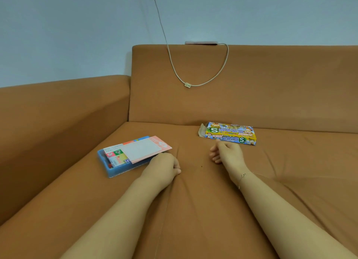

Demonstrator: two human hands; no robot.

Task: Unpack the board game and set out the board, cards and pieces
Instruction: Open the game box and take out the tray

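Note:
A blue plastic tray (116,171) lies on the sofa seat at the left, filled with cards and small coloured pieces. A pink-edged folded sheet (145,148) and printed cards (114,154) lie on top of it. My left hand (164,166) rests at the tray's right end with its fingers curled; whether it holds the tray is hidden. The colourful game box (230,133) lies at the back right with its left flap open. Just in front of the box, my right hand (226,152) hovers with loosely curled fingers and holds nothing.
All of this lies on an orange-brown sofa seat (193,200), with an armrest (58,107) at the left and a backrest (251,84) behind. A phone (201,42) lies on top of the backrest, its white cable (193,82) hanging down the backrest.

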